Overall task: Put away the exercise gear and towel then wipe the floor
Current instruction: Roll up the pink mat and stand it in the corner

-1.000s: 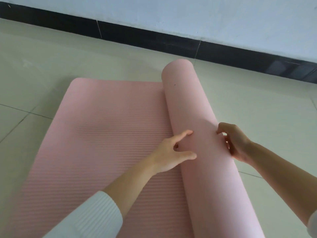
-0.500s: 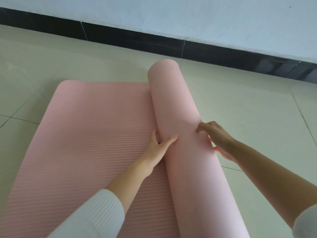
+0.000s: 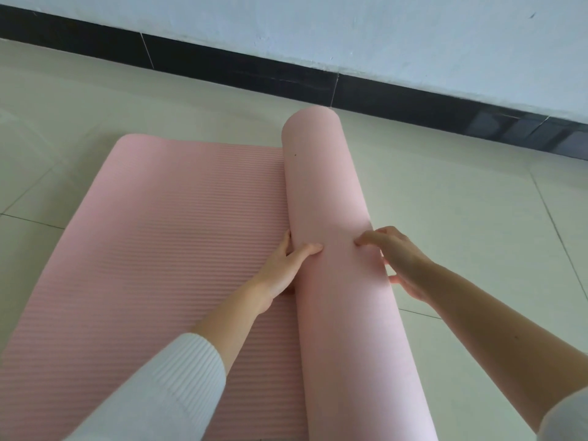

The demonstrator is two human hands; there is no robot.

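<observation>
Since a second ago the left hand [image 3: 283, 272] has dropped from the top of the roll [image 3: 334, 313] into the crease where it meets the flat part of the mat [image 3: 159, 249]; the right hand [image 3: 401, 262] has kept to the roll's right flank.

Nearest, a white ribbed sleeve [image 3: 165, 393] covers the left forearm, and the right forearm is bare almost to the frame's edge. The left hand lies nearly flat, fingers straight along the crease and thumb pressed onto the roll, clasping nothing. The right hand cups the roll from the other side, bent fingertips on top and thumb lower down, holding it.

The mat is pink and lies on a pale tiled floor [image 3: 461, 202], its ribbed flat part spread to the left of the roll. Beyond runs a black skirting [image 3: 222, 63] below a white wall [image 3: 350, 33].

The roll's long axis runs from the near edge away toward the skirting, leaning slightly left, its far end stopping just short of it.
</observation>
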